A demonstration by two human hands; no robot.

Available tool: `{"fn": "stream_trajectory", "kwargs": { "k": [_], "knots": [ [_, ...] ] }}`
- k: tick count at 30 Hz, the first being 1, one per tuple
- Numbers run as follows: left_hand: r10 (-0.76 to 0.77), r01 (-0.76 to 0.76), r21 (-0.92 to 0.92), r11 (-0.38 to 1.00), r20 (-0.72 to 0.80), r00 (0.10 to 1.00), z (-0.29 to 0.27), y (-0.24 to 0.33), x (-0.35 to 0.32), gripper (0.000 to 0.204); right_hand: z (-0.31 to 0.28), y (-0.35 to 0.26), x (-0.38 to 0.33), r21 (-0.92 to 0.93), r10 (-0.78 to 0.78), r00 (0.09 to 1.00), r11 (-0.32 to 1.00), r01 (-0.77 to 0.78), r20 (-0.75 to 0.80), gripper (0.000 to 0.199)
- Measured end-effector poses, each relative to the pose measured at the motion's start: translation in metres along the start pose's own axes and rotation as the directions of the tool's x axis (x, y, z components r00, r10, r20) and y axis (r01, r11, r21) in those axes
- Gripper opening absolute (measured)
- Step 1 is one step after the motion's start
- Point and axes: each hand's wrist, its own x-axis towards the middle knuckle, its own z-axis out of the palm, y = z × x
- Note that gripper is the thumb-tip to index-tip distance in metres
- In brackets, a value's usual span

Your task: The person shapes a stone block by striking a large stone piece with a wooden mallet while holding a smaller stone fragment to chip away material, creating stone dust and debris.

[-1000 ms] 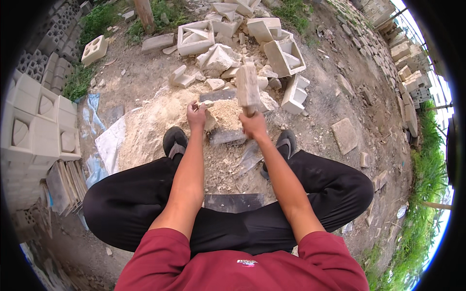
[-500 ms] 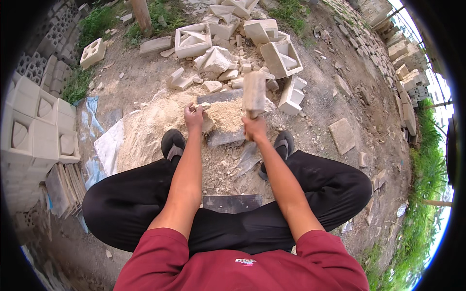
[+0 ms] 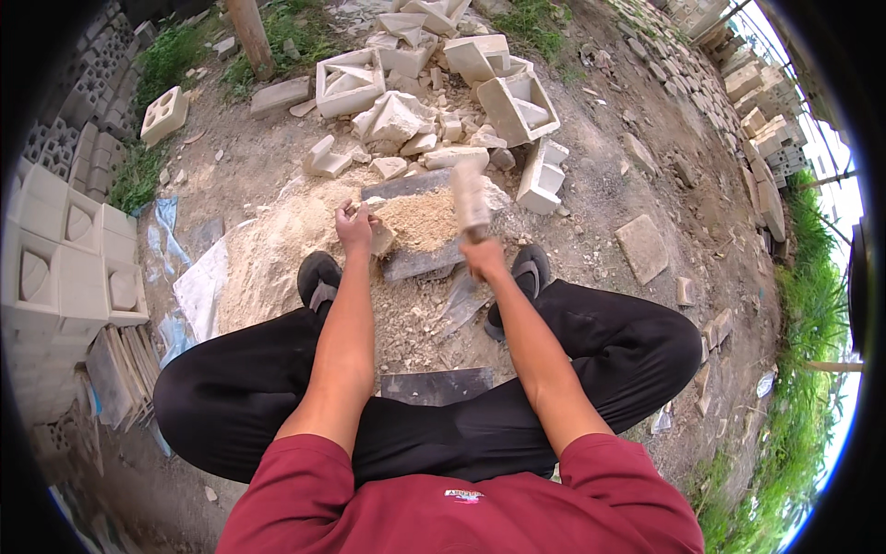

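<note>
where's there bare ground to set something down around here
Best is the dirt between the right shoe and the square slab. Another patch, with scattered pebbles, lies between the perforated block and the powder heap. It is crowded ahead, where broken blocks pile up, and between the left hand and mallet, where crumbs cover much of the grey slab.

The mallet [image 3: 471, 205] looks pale greyish tan to me, the crushed stone [image 3: 420, 222] golden beige, the slab [image 3: 420, 265] dark grey. The powder heap [image 3: 268, 263] is creamy, the broken blocks [image 3: 498, 111] off-white. The T-shirt [image 3: 443, 526] is maroon with a small white-and-pink chest print [image 3: 464, 495]; the trousers [image 3: 231, 392] are solid black. Over there, the plastic sheeting [image 3: 167, 214] shows pale blue, the post [image 3: 247, 37] brown, the grass [image 3: 810, 309] bright green.
</note>
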Motion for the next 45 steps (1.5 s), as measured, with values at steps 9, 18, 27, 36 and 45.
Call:
{"fn": "stream_trajectory", "kwargs": {
  "k": [9, 18, 27, 36, 45],
  "knots": [
    [0.031, -0.032, -0.056, 0.998, -0.017, 0.999, -0.022, 0.002, 0.002, 0.045, 0.000, -0.095, -0.018, 0.200, 0.023, 0.988, 0.978, -0.054, 0.152, 0.033],
    [0.020, -0.020, -0.091, 0.996, 0.002, 1.000, -0.008, 0.000, 0.003, 0.044, 0.029, -0.062, -0.006, -0.087, 0.020, 0.954, 0.996, 0.007, 0.300, 0.046],
    [-0.021, -0.062, -0.326, 0.943, -0.244, 0.970, -0.018, -0.004, 0.007, 0.041, 0.054, -0.091, -0.048, -0.074, -0.183, 0.957, 0.976, 0.204, 0.226, 0.041],
    [-0.015, -0.030, -0.252, 0.967, -0.176, 0.984, -0.032, -0.002, 0.005, 0.044, 0.035, -0.131, -0.044, 0.037, -0.200, 0.927, 0.979, 0.199, 0.318, 0.036],
    [-0.013, -0.037, -0.256, 0.966, -0.193, 0.981, -0.020, 0.001, 0.002, 0.034, 0.039, -0.082, -0.026, -0.162, -0.054, 0.924, 0.979, 0.124, 0.378, 0.037]
  ]
}}
